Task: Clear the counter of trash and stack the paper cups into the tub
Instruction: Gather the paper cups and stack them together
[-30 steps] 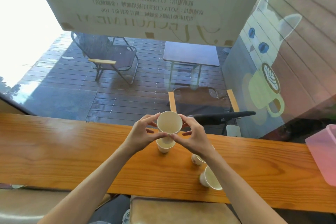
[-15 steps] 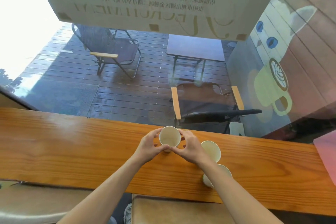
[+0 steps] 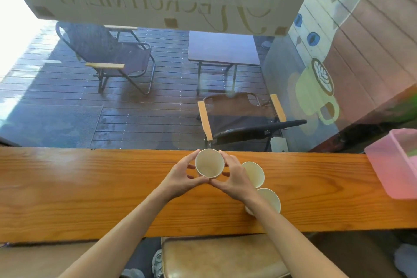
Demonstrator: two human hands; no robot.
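Both hands, the left hand (image 3: 180, 178) and the right hand (image 3: 232, 178), grip one paper cup (image 3: 209, 163) on the counter (image 3: 90, 187); two cups (image 3: 253, 172) stand beside, tub (image 3: 392, 171) at right.

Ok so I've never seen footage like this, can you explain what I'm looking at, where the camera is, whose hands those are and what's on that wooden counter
There is no machine here. The picture comes from a wide-angle camera worn on a person's head, looking forward and down, so the two bare arms reaching in from the bottom are that person's own.

The left hand and right hand together hold one empty paper cup by its sides, fingers wrapped around it, at the far edge of the wooden counter. Two more paper cups stand to the right: one just behind the right hand, another nearer the person, partly hidden by the forearm.

At the right end of the counter sits a pink plastic tub. Beyond the counter is a window onto a deck with chairs and a table.
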